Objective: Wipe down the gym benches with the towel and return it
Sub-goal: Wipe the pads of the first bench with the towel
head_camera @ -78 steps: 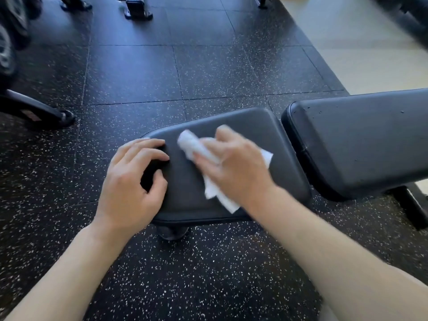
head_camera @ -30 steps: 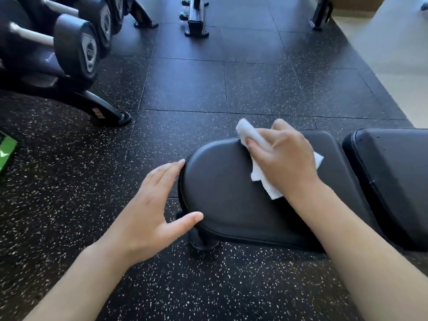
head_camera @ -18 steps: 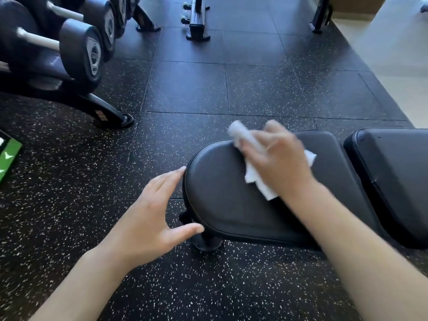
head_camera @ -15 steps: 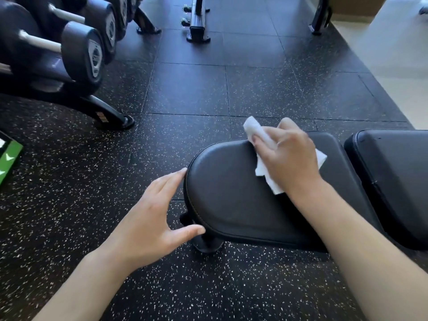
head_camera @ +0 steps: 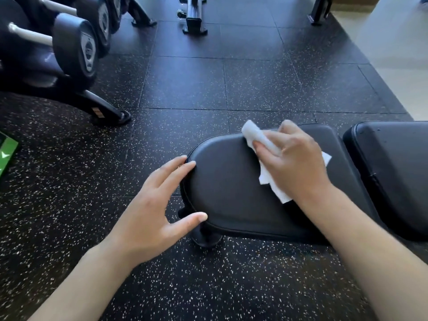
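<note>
A black padded bench seat (head_camera: pixel 227 188) lies in front of me, with the bench's back pad (head_camera: pixel 393 167) beside it on the right. My right hand (head_camera: pixel 294 163) presses a crumpled white towel (head_camera: pixel 254 135) onto the far part of the seat, fingers curled over it. The towel sticks out past the fingertips and below the palm. My left hand (head_camera: pixel 157 205) rests against the seat's rounded left end, fingers straight on the rim and thumb near the lower edge.
A dumbbell rack (head_camera: pixel 69 49) with several dumbbells stands at the far left, its foot (head_camera: pixel 108 112) reaching toward the bench. Other equipment bases (head_camera: pixel 193 17) stand at the back. A green object (head_camera: pixel 7 151) lies at the left edge. Speckled rubber floor surrounds the bench.
My right hand has rubbed the towel left and right over the far part of the seat. My left hand came off the seat top earlier and now touches its left end.
</note>
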